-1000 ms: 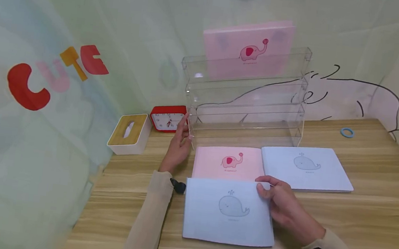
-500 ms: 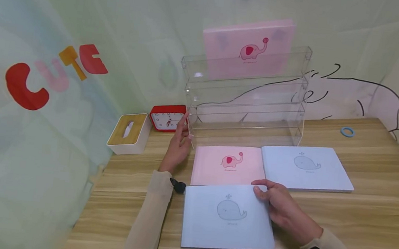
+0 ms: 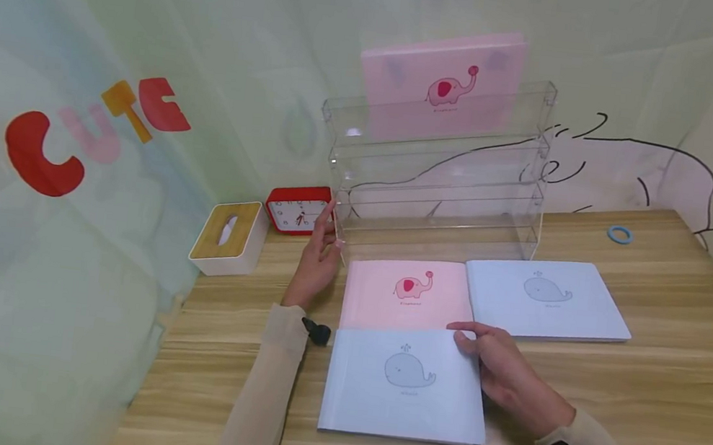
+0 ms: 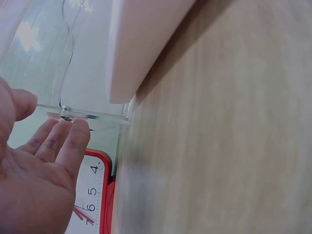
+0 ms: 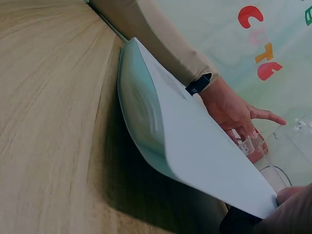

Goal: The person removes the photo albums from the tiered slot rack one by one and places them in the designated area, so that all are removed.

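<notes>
My right hand [image 3: 511, 369] pinches the upper right corner of a pale blue book [image 3: 398, 412] with a whale on its cover, thumb on top. In the right wrist view this book [image 5: 195, 141] is tilted, its near end raised over a shadow on the table. My left hand [image 3: 316, 265] touches the left side of a clear acrylic tiered rack [image 3: 440, 170] with extended fingers, as the left wrist view of the hand [image 4: 46, 170] also shows. A pink elephant book [image 3: 375, 290] lies in front of the rack, partly covered by the held book.
Another blue whale book [image 3: 571, 314] lies to the right of the pink one. Pink elephant books [image 3: 403, 86] stand in the rack's top tier. A red alarm clock [image 3: 297, 191] and a tissue box [image 3: 229, 256] stand left of the rack. A blue ring [image 3: 620, 235] lies at the back right.
The whale book in my right hand has shifted slightly toward me and left, so more of the pink book shows. My left hand stays at the rack's side.
</notes>
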A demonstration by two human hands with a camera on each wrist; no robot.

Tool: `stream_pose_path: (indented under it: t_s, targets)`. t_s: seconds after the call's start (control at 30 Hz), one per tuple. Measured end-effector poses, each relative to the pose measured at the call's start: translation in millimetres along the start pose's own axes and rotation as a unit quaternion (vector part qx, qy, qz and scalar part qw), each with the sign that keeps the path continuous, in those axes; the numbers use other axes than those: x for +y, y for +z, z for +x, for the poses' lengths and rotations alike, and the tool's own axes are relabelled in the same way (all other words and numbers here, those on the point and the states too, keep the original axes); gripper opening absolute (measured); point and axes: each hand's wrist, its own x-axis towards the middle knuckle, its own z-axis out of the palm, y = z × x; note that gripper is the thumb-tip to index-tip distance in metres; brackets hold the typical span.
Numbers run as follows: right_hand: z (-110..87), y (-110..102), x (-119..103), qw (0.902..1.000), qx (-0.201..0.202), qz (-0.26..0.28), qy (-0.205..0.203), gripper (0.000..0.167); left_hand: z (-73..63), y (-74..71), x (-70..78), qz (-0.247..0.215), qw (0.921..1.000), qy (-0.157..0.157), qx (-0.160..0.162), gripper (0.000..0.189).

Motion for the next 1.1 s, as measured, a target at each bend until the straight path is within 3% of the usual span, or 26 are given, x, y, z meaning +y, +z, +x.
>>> stream_pose_path:
  t_s: [0.27, 0.47, 0.63, 0.87, 0.97, 1.1]
  targets:
    - [0.7, -8, -9, 0.9976, -0.023, -0.065, -0.01, 0.041, 1.4, 0.9, -1.2, 0.003, 1.0, -0.001, 0.001, 0.081]
    - [-2.6, -18, -23, 0.9857, -0.067, -0.153, -0.021, 0.045, 1.6, 2.1, -1.8, 0.01, 0.9998, 0.011, 0.009, 0.082]
    - [-9.5, -26, -35, 0.9634, -0.102, -0.245, -0.042, 0.049, 1.2, 1.7, -1.8, 0.012, 0.9998, 0.01, 0.013, 0.082]
    - [-17.8, -32, -44, 0.9147, -0.087, -0.384, -0.089, 0.052, 0.6, 0.9, -1.4, 0.012, 0.9998, 0.012, 0.01, 0.082]
    - [-18.8, -32, -45, 0.9073, -0.083, -0.402, -0.092, 0.053, 0.4, 0.9, -1.0, 0.013, 0.9998, 0.009, 0.01, 0.082]
    - [-19.5, -31, -45, 0.9075, -0.087, -0.4, -0.093, 0.053, 0.8, 0.7, -0.8, 0.013, 0.9999, 0.004, 0.009, 0.082]
